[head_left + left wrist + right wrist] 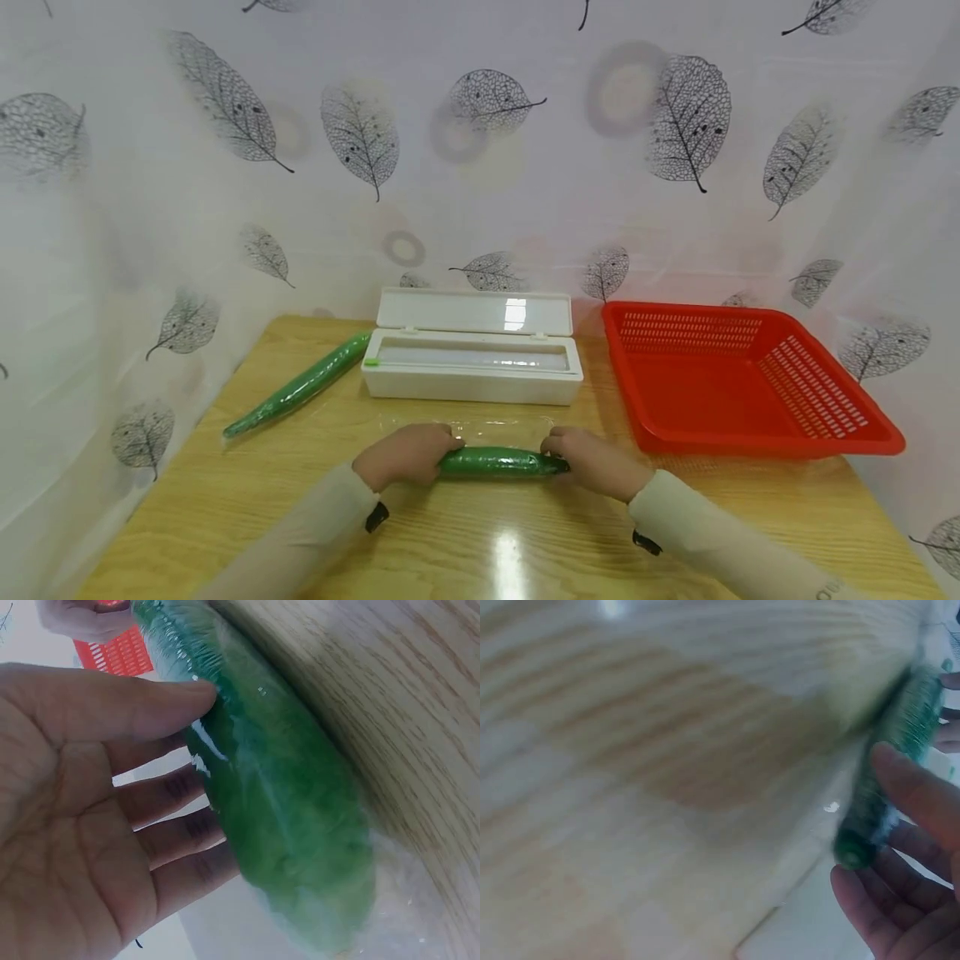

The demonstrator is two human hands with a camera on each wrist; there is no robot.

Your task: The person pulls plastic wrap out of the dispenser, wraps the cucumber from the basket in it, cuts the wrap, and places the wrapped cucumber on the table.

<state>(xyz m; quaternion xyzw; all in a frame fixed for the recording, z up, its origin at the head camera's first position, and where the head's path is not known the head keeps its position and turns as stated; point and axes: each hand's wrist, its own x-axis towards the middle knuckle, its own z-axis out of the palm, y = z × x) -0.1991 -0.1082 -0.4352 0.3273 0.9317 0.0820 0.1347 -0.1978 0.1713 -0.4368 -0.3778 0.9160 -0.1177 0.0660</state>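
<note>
A green cucumber (491,463) lies crosswise near the middle of the table, covered by clear plastic film that shines and wrinkles in the left wrist view. My left hand (408,454) holds its left part, the thumb (161,705) on one side and the fingers behind. Loose film (409,896) sticks out past that end. At the other end, my right hand (596,462) grips the cucumber (900,750) near its tip between thumb and fingers. More clear film (495,431) lies flat on the table just beyond it.
Behind the hands stands a white film dispenser box (472,387) with its lid (472,312) raised. Another film-wrapped cucumber (303,387) lies slanted at the left on the wooden table (225,517). A red plastic basket (652,442) sits at the right, near the patterned curtain (525,200).
</note>
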